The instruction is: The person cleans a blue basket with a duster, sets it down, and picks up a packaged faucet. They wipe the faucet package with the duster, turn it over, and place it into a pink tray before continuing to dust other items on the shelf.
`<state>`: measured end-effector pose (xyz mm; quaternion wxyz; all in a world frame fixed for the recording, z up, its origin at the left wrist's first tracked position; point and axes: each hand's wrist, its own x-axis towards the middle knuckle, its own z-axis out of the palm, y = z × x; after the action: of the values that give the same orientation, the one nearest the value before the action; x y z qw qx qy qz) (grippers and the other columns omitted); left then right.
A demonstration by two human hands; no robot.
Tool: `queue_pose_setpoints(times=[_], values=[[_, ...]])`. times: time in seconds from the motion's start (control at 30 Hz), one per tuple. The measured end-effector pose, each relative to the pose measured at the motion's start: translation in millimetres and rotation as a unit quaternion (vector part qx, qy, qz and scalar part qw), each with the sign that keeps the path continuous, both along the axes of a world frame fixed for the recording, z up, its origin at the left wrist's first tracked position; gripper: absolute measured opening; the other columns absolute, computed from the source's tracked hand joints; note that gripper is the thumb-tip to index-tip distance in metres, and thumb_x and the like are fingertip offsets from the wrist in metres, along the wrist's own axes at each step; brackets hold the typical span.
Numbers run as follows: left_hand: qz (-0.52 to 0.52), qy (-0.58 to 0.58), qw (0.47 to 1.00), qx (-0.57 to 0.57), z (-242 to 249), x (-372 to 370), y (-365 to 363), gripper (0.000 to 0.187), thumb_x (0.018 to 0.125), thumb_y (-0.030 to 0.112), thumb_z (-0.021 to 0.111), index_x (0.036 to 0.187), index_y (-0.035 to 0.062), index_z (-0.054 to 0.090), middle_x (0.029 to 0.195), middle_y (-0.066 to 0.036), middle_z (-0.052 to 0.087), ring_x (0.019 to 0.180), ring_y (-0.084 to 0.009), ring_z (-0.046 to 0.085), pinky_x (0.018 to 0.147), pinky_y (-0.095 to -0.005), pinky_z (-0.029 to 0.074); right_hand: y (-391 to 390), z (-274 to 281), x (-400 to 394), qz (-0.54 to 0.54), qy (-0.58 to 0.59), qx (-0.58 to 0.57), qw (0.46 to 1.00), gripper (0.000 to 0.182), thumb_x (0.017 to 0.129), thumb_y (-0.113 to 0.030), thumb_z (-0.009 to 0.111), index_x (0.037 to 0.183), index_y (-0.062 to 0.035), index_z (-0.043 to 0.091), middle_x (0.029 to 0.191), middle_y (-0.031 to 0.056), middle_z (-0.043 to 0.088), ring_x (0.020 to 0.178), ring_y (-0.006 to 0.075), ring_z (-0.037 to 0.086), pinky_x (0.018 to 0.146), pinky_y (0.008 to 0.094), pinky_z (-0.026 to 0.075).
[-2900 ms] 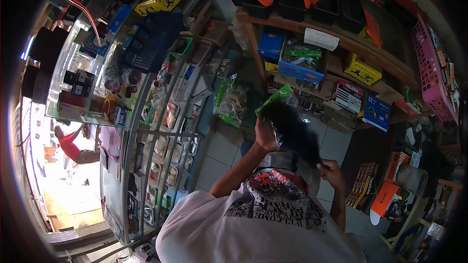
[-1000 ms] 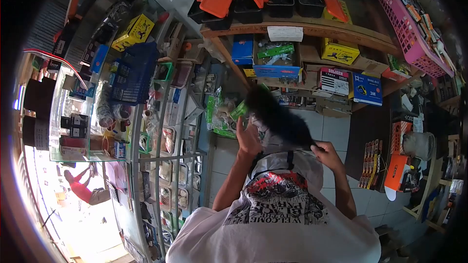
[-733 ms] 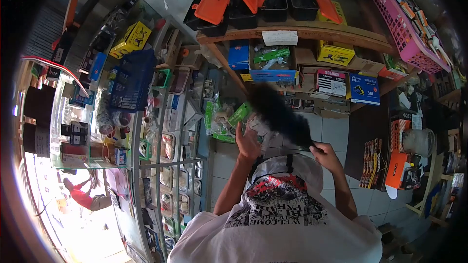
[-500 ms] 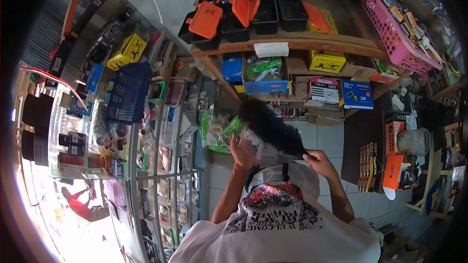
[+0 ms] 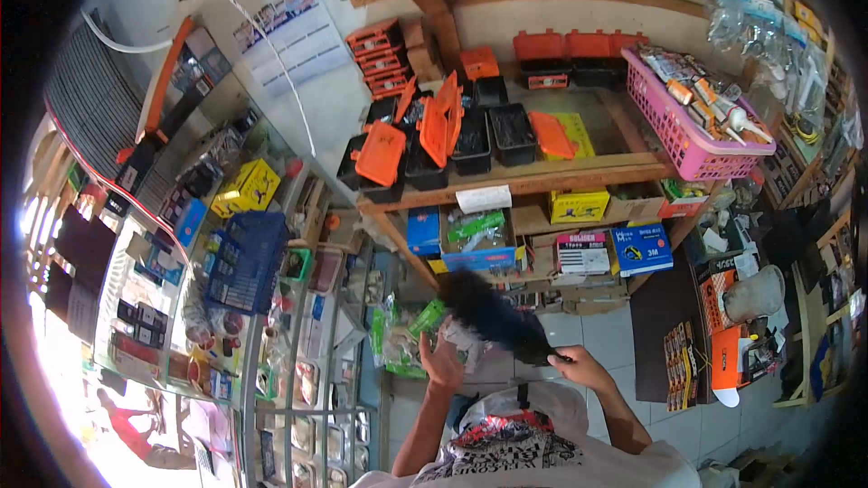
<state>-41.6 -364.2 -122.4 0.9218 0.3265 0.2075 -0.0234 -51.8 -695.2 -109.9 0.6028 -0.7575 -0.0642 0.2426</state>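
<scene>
Since a moment earlier the view had tipped upward, so the hands and the white printed shirt (image 5: 515,447) sat lower in the picture and more of the back wall showed, while the duster had swung only a little and lay nearer level than before. At the far left stood the glass display counter (image 5: 181,298) with its blue plastic basket (image 5: 242,258) on top, and a person in red could be made out through the bright doorway below it. Just right of the counter, the left hand (image 5: 441,363) was closed around a clear plastic packet with a green card header (image 5: 425,318), held up in front of the chest. The black fluffy duster head (image 5: 484,312) lay across the top of that packet, touching or all but touching it; I could not tell which. Its handle ran down to the right hand (image 5: 579,368), which was clenched around the end of it. Behind, the wooden shelf (image 5: 542,173) carried open black boxes with orange lids (image 5: 434,140), and a pink plastic basket (image 5: 683,122) sat at its right end. To my eye the packet was mid-dusting, and the next stroke would have called for a light sweep along the packet while the left hand kept it steady.
</scene>
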Motion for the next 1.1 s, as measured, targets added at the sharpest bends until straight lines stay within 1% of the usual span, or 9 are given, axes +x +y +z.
queue_pose_setpoints(times=[0.17,0.37,0.47,0.57,0.63,0.73,0.87,1.0,1.1], values=[[-0.032,-0.207,0.973,-0.098,-32,23,12,0.078,0.099,0.064,0.033,0.148,0.0049,0.043,0.145,-0.009,0.052,0.133,-0.0257,0.047,0.115,-0.0395,0.031,-11,23,9,0.078,0.027,-0.038,0.996,0.032,0.099,-0.025,0.064,0.078,-0.0022,0.062,0.063,-0.0048,0.051,0.056,0.0057,0.044,0.052,0.0265,0.038],[-0.028,-0.146,0.987,-0.066,-58,31,20,0.075,0.098,0.064,0.039,0.149,0.0094,0.042,0.136,-0.010,0.057,0.130,-0.0275,0.050,0.112,-0.0466,0.036,-16,30,7,0.096,-0.045,-0.036,0.994,0.033,0.099,-0.025,0.065,0.077,-0.0016,0.061,0.061,-0.0050,0.049,0.057,0.0059,0.043,0.053,0.0265,0.037],[-0.071,-0.275,0.950,-0.128,13,37,2,0.075,0.097,0.064,0.041,0.148,0.0080,0.043,0.133,-0.009,0.059,0.124,-0.0279,0.053,0.110,-0.0468,0.038,-9,26,2,0.024,-0.084,-0.011,0.996,0.035,0.099,-0.025,0.064,0.074,-0.0019,0.059,0.060,-0.0048,0.049,0.057,0.0059,0.042,0.052,0.0274,0.037],[0.011,-0.092,0.994,-0.057,19,37,-1,0.062,0.101,0.055,0.038,0.143,0.0113,0.049,0.132,-0.008,0.060,0.121,-0.0256,0.054,0.107,-0.0440,0.040,-10,36,-2,0.046,0.037,-0.002,0.998,0.034,0.099,-0.025,0.065,0.074,-0.0019,0.059,0.061,-0.0042,0.050,0.057,0.0059,0.042,0.053,0.0284,0.038],[-0.010,-0.210,0.960,0.183,-12,54,16,0.066,0.100,0.060,0.038,0.143,0.0109,0.049,0.133,-0.007,0.059,0.123,-0.0250,0.053,0.108,-0.0434,0.039,-10,31,-5,0.035,-0.056,-0.006,0.998,0.035,0.099,-0.025,0.065,0.073,-0.0022,0.059,0.061,-0.0036,0.050,0.056,0.0059,0.043,0.052,0.0285,0.038],[0.012,-0.069,0.996,-0.058,66,42,-20,0.064,0.101,0.060,0.035,0.137,0.0102,0.054,0.126,-0.008,0.063,0.115,-0.0277,0.058,0.105,-0.0463,0.043,-6,36,-7,-0.004,-0.041,0.013,0.999,0.035,0.099,-0.026,0.065,0.073,-0.0025,0.059,0.060,-0.0025,0.051,0.056,0.0059,0.044,0.051,0.0287,0.037],[-0.094,-0.265,0.952,-0.123,80,52,-24,0.069,0.102,0.060,0.034,0.142,0.0064,0.048,0.136,-0.010,0.057,0.122,-0.0296,0.054,0.108,-0.0456,0.039,-13,38,-7,0.044,-0.052,-0.010,0.998,0.036,0.099,-0.026,0.064,0.072,-0.0028,0.058,0.060,-0.0020,0.051,0.055,0.0054,0.045,0.049,0.0276,0.036],[0.073,-0.109,0.991,-0.004,115,50,-47,0.067,0.103,0.060,0.033,0.140,0.0078,0.053,0.134,-0.014,0.058,0.117,-0.0301,0.057,0.107,-0.0486,0.041,-4,42,-11,-0.021,-0.030,0.012,0.999,0.035,0.100,-0.024,0.063,0.073,-0.0031,0.058,0.061,-0.0033,0.051,0.054,0.0044,0.043,0.048,0.0252,0.034],[-0.049,-0.248,0.964,-0.084,2,82,-2,0.072,0.102,0.063,0.030,0.150,0.0105,0.039,0.138,-0.007,0.052,0.130,-0.0212,0.046,0.114,-0.0396,0.030,-4,44,-12,-0.005,0.026,0.048,0.999,0.035,0.100,-0.024,0.063,0.072,-0.0040,0.057,0.060,-0.0042,0.050,0.053,0.0042,0.043,0.048,0.0242,0.033]])
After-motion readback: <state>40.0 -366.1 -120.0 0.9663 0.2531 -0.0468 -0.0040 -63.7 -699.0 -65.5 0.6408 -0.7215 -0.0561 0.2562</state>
